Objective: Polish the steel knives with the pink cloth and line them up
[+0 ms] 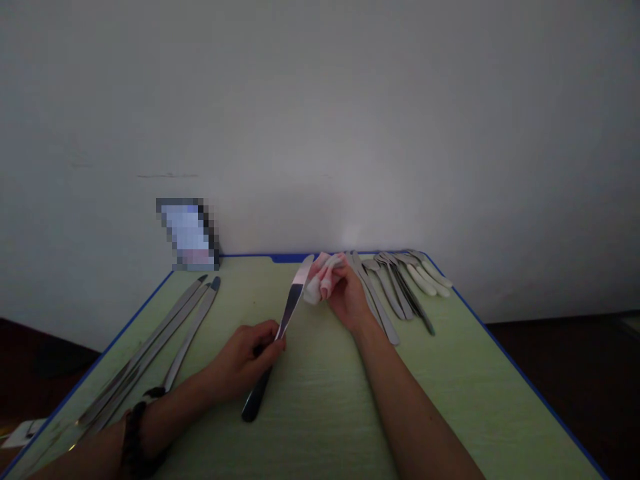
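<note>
My left hand (247, 360) is closed around the dark handle of a table knife (290, 303), with the blade pointing up and away from me. My right hand (340, 290) is pinched on a small white cloth (314, 288) pressed against the upper part of the blade. Both hands are over the middle of a light green table (320, 413) with a blue rim. A dark bead bracelet (133, 440) sits on my left wrist.
Several long knives (165, 340) lie in a row on the left of the table. A pile of several spoons and other cutlery (400, 283) lies at the back right. A blurred-out object (190, 233) leans on the white wall at the back left.
</note>
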